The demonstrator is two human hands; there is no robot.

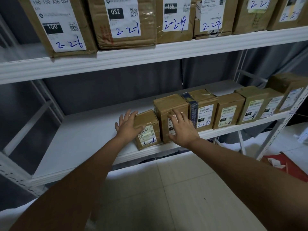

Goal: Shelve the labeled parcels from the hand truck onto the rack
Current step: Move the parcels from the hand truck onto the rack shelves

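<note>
Two hands reach in from the bottom of the frame to the lower shelf of the white rack. The left hand lies with fingers spread and fairly straight over the top left corner of the smallest parcel, marked 2-1-1, which stands at the left end of the row, right at the shelf's front edge. The right hand rests with fingers splayed flat against the front of the taller second parcel, touching the first on its right side; neither grip is curled round anything. Seven parcels appear to stand in this lower row, though the far ones at the right of the frame blur together, so the count is uncertain. On the upper shelf, across the top of the frame, six larger boxes stand side by side with handwritten labels. Left of the smallest parcel the lower shelf runs bare to the frame upright at the left. Pale floor tiles fill the bottom centre, and a red box sits at the lower right.
</note>
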